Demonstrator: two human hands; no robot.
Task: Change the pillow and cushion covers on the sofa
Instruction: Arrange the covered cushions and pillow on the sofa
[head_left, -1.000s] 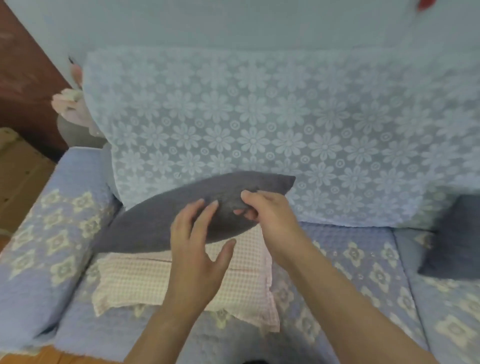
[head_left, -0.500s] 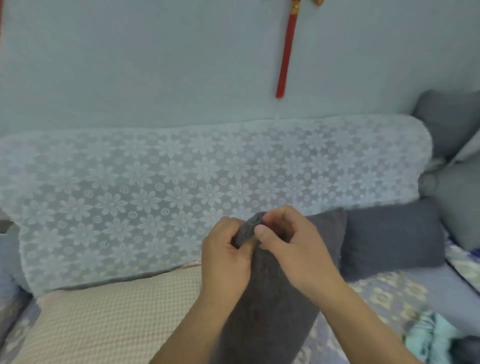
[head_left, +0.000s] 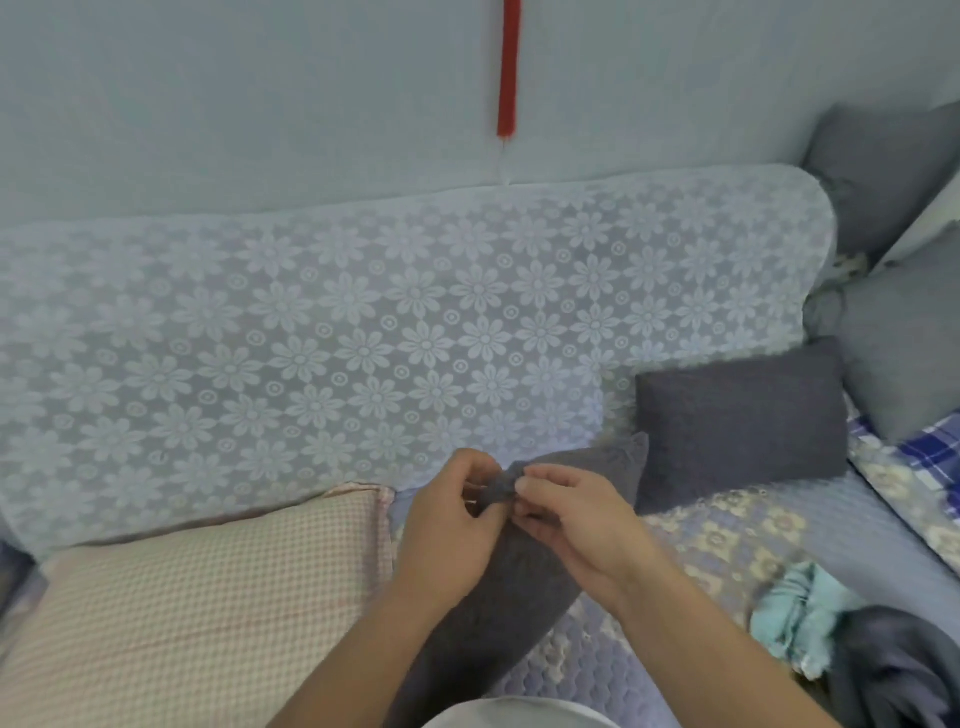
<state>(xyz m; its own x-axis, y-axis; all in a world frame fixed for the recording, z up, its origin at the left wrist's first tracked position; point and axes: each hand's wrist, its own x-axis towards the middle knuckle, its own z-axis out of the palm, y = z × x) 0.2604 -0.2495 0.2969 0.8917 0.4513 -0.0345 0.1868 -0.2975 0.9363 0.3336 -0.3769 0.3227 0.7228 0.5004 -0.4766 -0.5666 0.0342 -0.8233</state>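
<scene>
Centrally, one dark grey cushion (head_left: 524, 587) is held on edge over the sofa seat (head_left: 737, 540), its long axis running from the lower middle of the view up and to the right, with its far corner pointing toward the lace-covered backrest (head_left: 363, 338). Two hands are closed on its upper edge: the left hand (head_left: 447, 525) pinches the fabric from the left with curled fingers, and the right hand (head_left: 576, 514) pinches the same edge from the right, thumb on top; each grip is tight on the cover and the two nearly touch. What lies between the fingertips cannot be made out.

One checked pink pillow (head_left: 197, 623) lies flat on the seat just left of the held cushion. One second dark grey cushion (head_left: 743, 421) is propped against the backrest just beyond the far corner of the held one. Two larger grey cushions are stacked at the right end: an upper one (head_left: 883, 176) and a lower one (head_left: 909, 343). One blue plaid cloth (head_left: 935, 447) shows at the right edge. One crumpled teal cloth (head_left: 795, 618) and one dark heap of fabric (head_left: 893, 670) lie on the seat at lower right. One red tassel (head_left: 509, 73) hangs on the wall above the backrest.
</scene>
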